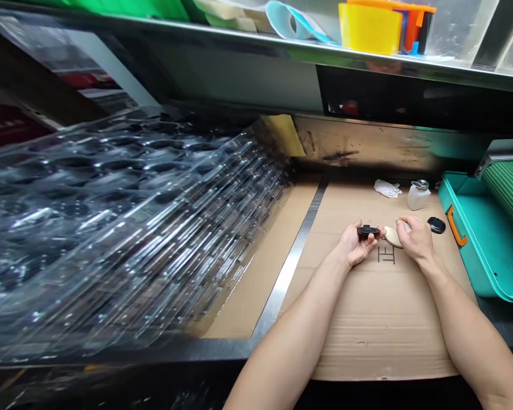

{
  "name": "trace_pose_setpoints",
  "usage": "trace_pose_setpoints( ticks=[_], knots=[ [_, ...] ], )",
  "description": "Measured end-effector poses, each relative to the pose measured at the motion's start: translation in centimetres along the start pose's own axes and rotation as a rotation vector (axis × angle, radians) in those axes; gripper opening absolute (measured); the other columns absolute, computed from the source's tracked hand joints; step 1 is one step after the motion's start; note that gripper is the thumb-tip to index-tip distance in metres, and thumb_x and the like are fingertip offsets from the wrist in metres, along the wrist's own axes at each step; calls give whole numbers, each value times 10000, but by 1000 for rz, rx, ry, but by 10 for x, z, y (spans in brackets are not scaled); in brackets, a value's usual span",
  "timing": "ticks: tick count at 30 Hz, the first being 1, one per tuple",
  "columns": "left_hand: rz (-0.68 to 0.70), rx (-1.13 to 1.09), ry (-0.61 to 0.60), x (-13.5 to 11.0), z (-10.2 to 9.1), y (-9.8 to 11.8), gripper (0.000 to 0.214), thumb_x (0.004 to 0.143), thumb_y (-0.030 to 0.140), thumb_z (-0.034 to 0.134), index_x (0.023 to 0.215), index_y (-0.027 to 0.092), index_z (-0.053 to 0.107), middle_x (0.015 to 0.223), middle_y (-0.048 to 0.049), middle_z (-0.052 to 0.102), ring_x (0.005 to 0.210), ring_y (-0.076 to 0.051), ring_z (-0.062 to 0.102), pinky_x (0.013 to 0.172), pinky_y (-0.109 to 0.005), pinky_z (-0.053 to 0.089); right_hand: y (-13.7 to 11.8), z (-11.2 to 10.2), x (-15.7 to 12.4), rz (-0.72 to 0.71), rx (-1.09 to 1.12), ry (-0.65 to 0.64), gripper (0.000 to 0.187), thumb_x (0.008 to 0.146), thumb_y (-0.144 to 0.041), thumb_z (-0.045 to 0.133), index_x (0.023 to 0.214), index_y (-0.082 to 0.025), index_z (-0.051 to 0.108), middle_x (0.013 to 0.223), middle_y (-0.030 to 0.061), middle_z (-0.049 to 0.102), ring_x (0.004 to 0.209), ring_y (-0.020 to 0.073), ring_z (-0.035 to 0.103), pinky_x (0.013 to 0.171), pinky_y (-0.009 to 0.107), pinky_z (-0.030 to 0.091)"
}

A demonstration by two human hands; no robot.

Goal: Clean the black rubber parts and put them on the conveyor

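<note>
My left hand is closed on a small flat black piece, seen nearly edge-on and held above the cardboard. Close to its right, my right hand has its fingers bent together in a pinch. Whatever they hold is mostly hidden; something pale shows at the fingertips. A cream-coloured rounded pad lies between the hands, beside the right fingers; whether they touch it I cannot tell. To the right of that hand, a round black piece rests on the cardboard.
Behind the hands are a white bottle with a metal top and a crumpled white tissue. A teal tray stands right, by a green belt. Stacked clear plastic trays fill the left. A shelf spans overhead.
</note>
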State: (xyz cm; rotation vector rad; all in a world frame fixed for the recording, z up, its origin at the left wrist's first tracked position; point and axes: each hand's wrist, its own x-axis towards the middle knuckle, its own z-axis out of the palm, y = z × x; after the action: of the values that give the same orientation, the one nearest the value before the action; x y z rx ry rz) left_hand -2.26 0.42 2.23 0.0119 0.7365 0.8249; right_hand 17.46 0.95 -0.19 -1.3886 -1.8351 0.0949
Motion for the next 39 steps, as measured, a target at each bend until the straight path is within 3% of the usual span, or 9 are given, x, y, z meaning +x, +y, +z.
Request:
trace_pose_setpoints(
  ticks=[7,12,15,20,25,28,39],
  knots=[
    [22,36,-27,3,-3,-3,592,1048,488,247,1059,9,595,830,-188,716,383,-76,577,432,-203,539,5,2,0,19,-19,6,243,920,-338,521,895,-203,721,906,75,744,813,214,674,741,309,477],
    [112,167,-161,3,-10,-1,624,1004,587,317,1065,55,637,859,-179,731,524,-162,663,546,-323,615,15,-2,3,64,-54,17,254,905,-352,523,870,-205,728,889,78,747,798,224,671,731,317,473],
    [129,190,-211,1,-11,0,592,1013,561,305,1079,79,643,880,-171,735,600,-184,697,545,-307,612,19,-4,4,91,-65,13,252,897,-348,528,856,-204,730,873,78,744,796,229,669,741,321,475],
    [107,247,-97,7,-7,-9,592,1033,504,258,1025,51,639,796,-180,719,542,-159,676,460,-214,558,1,-8,3,3,76,-1,236,937,-339,540,926,-206,735,923,72,728,844,204,664,786,303,485],
    [89,349,-91,18,-6,-24,571,1018,554,277,989,98,619,766,-160,714,530,-179,681,405,-224,537,-24,-6,-4,-73,205,-165,205,980,-328,530,1007,-235,711,953,42,717,873,174,656,809,277,489],
    [136,415,-78,20,-6,-28,538,1018,544,306,941,110,615,681,-114,682,493,-173,665,399,-228,534,-26,-1,-8,-97,179,-259,178,980,-301,529,1031,-224,681,977,40,720,897,174,651,814,275,479],
    [205,579,-16,13,1,-37,616,1020,573,264,772,125,606,542,-79,631,401,-162,612,354,-219,468,-20,2,-9,-227,-51,-391,161,968,-209,490,903,-202,637,867,40,632,767,162,576,705,265,425]
  ],
)
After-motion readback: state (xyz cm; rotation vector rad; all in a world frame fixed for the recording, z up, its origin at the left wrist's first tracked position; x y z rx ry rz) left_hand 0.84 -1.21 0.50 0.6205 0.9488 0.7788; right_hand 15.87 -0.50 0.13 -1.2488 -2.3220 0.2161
